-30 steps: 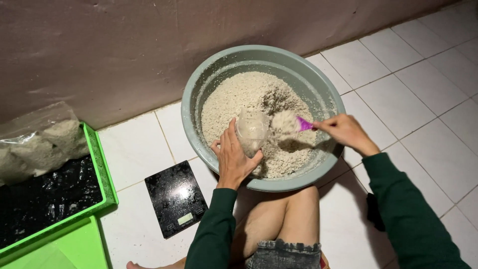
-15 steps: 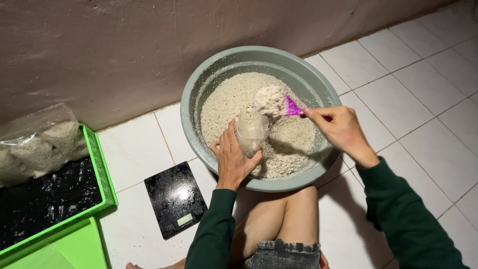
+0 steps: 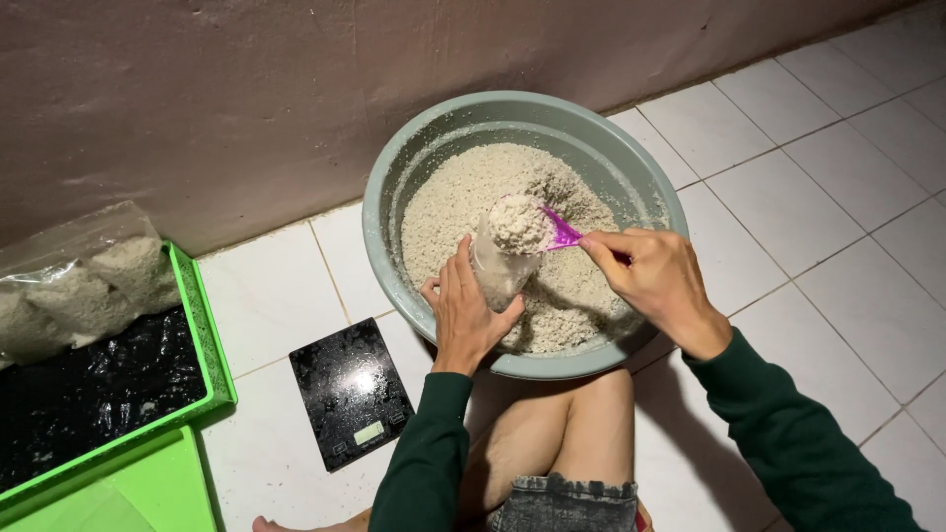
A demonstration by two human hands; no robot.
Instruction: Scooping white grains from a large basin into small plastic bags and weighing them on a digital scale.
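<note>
Scoop [image 3: 560, 232], 1, gripped by right hand [image 3: 658, 284]; left hand [image 3: 471, 313] clasps 1 seemingly plastic bag [image 3: 499, 264].

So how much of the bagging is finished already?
Done: a few filled clear bags sit in the green crate. In hand: the left hand holds a small clear bag over the basin, and the right hand tips a heaped purple scoop into it. Left: the basin is mostly full of crumbly mix, and nothing lies on the black scale.
</note>
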